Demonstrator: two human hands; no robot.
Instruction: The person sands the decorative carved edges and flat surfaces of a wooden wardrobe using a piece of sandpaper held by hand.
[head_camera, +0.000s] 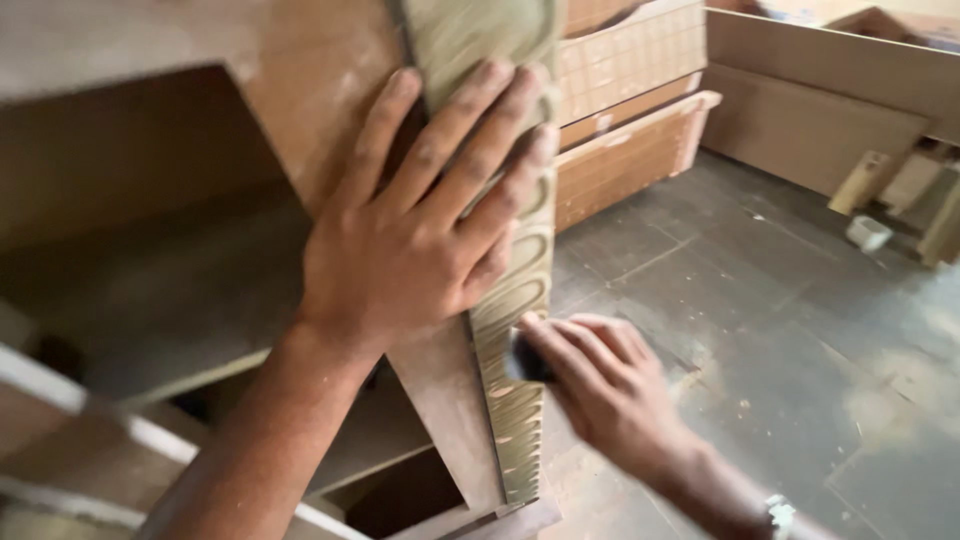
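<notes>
- Both hands are working on one upright wooden piece: the left hand (415, 235) is lying flat and spread wide, and the right hand (600, 385) is curled narrowly around a small dark block (525, 358).
- At the far left, open cabinet compartments (150, 250) are showing bare brown board inside, with pale edging strips (60, 400) running across the lower left corner.
- Just right of them, the plain brown side panel (310, 80) of the cabinet is standing tilted in the view, and the palm of the left hand is pressing against it.
- The fingers (480, 130) of that hand are reaching over onto the carved strip (515, 300), a narrow greenish edge cut with a row of long oval grooves, which is running from the top of the view down to the lower middle.
- The right hand is pinching the dark block between thumb and fingers and is holding it against the carved strip, below the left hand; the two hands are near but apart.
- A bracelet (780, 515) is sitting on the right wrist.
- Behind the strip, stacked panels with a grid pattern (630, 100) are resting on the floor.
- To the right, the dusty grey floor (780, 330) is spreading out, with boards (810, 110) leaning at the back and wood offcuts (900, 190) lying at the far right.
</notes>
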